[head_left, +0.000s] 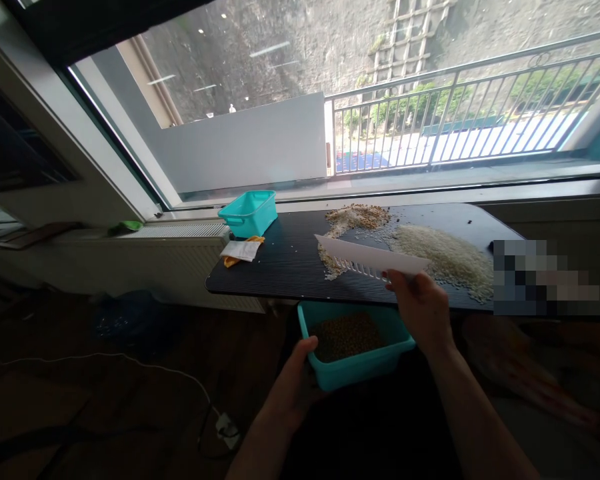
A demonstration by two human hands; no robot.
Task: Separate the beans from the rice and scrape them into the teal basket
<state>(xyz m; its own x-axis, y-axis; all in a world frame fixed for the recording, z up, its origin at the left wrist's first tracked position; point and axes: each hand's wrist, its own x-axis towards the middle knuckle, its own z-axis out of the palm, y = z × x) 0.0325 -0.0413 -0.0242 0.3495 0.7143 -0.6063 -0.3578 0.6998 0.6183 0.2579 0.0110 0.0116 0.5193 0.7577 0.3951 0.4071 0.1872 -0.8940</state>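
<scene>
My left hand grips the near left rim of a teal plastic basket holding brown grains, kept just below the front edge of the black table. My right hand is closed on the end of a long white slotted scraper lying across the table top. A small mixed pile of grains sits at the scraper's left part. Behind it lies a brownish mixed heap. A wide heap of white rice spreads to the right.
A second teal basket stands at the table's back left, with a white packet and an orange scrap beside it. A white radiator and a window sill lie behind. A cable and plug lie on the dark floor.
</scene>
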